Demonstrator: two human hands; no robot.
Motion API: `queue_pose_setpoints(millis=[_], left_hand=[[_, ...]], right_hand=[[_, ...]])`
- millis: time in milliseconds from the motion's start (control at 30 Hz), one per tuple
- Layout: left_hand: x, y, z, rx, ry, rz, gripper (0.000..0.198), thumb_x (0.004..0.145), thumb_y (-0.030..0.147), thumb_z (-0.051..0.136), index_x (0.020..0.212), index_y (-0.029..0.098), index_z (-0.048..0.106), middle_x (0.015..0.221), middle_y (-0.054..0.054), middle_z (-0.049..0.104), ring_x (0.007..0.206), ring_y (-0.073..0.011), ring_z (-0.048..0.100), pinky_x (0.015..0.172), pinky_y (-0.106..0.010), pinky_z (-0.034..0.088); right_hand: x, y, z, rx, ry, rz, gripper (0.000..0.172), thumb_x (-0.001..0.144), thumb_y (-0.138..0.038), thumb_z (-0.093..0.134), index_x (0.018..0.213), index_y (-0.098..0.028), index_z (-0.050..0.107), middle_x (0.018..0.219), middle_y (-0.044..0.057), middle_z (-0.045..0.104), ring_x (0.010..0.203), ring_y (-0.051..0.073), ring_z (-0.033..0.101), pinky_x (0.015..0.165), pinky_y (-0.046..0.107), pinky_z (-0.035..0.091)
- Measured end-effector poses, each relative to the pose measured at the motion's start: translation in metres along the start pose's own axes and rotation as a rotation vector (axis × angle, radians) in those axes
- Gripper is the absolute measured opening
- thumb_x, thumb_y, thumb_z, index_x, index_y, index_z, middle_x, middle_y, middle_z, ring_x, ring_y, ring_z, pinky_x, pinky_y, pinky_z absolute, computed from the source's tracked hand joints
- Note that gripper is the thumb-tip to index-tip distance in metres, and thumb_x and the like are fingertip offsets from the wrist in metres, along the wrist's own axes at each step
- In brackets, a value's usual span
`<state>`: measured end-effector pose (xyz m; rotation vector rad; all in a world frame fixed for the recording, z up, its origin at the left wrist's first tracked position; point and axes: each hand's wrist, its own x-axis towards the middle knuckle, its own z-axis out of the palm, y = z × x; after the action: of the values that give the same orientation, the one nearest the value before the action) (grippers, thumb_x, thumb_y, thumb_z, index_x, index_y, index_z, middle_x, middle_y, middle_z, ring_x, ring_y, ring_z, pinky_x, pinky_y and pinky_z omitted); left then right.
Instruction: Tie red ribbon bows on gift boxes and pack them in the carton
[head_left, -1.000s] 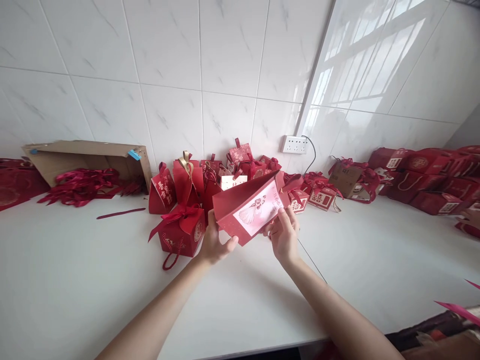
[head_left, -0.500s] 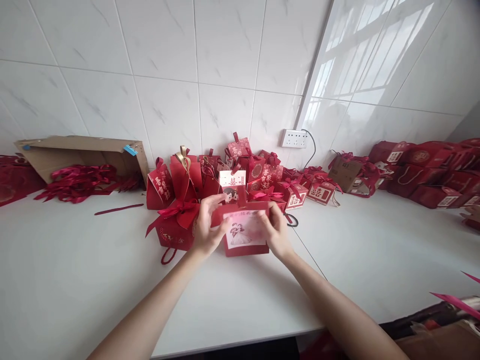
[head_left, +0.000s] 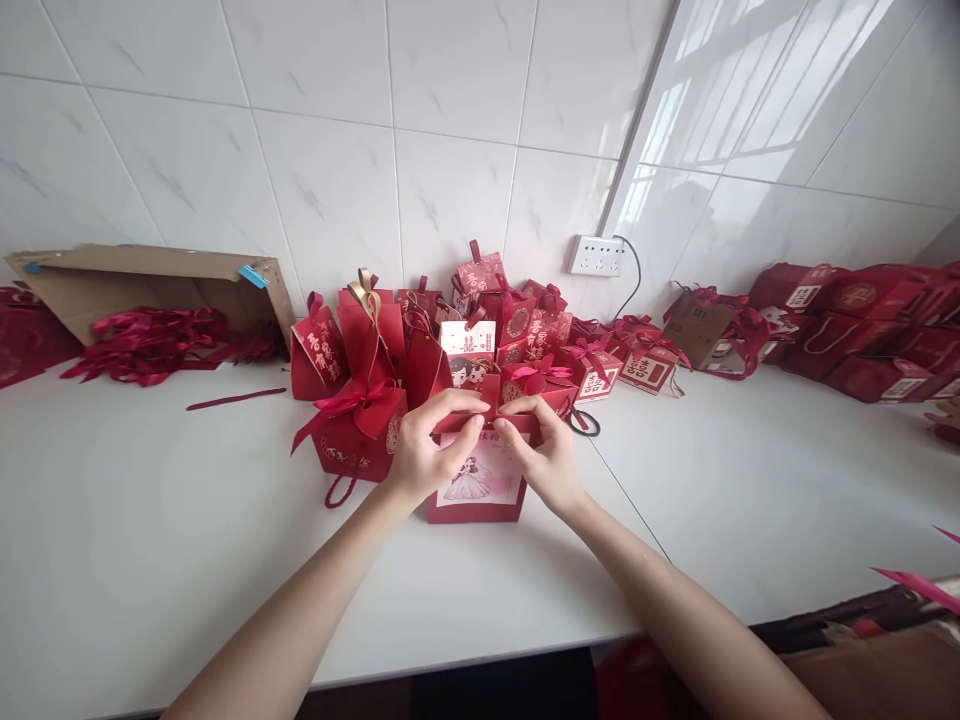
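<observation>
Head view, forward-down, close over white counter [head_left: 150, 560]

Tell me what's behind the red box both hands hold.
Ribboned red gift boxes, a white-fronted one nearest. The left hand and right hand cover the top of the box; its inside is hidden.

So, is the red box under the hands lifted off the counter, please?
No, the red box rests on the white counter, the left hand and right hand pinching its top.

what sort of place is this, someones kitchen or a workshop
Probably a home or small-shop packing corner: a white counter against a tiled wall with a wall socket, heaped with red gift boxes beside a cardboard carton of ribbons. The left hand and right hand grip one red box.
</observation>
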<state>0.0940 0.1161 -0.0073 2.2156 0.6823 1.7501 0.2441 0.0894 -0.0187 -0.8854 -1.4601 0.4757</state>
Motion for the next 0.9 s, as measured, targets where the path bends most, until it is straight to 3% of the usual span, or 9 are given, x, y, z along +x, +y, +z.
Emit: queue_pose_setpoints(millis=[333,900], left_hand=[[-0.0023,-0.0021,0.0024,0.017,-0.024,0.008,0.023,0.081,0.018,0.056,0.099,0.020,0.070,0.098,-0.004,0.070,0.091,-0.0167,0.066,0.076,-0.026,0.058],[-0.0020,-0.0009,0.0038,-0.017,-0.020,-0.062,0.023,0.079,0.017,0.057,0.097,0.019,0.071,0.098,-0.003,0.070,0.090,-0.0157,0.067,0.073,-0.023,0.059]], right_hand=[[0.0003,-0.0014,-0.0006,0.040,0.007,-0.012,0.004,0.080,-0.027,0.062,0.080,-0.023,0.060,0.085,0.000,0.068,0.080,0.016,0.062,0.077,0.030,0.050],[0.0036,-0.0020,-0.0008,0.043,-0.006,0.019,0.008,0.076,-0.025,0.062,0.074,-0.021,0.056,0.075,0.000,0.066,0.072,0.015,0.061,0.072,0.029,0.051]])
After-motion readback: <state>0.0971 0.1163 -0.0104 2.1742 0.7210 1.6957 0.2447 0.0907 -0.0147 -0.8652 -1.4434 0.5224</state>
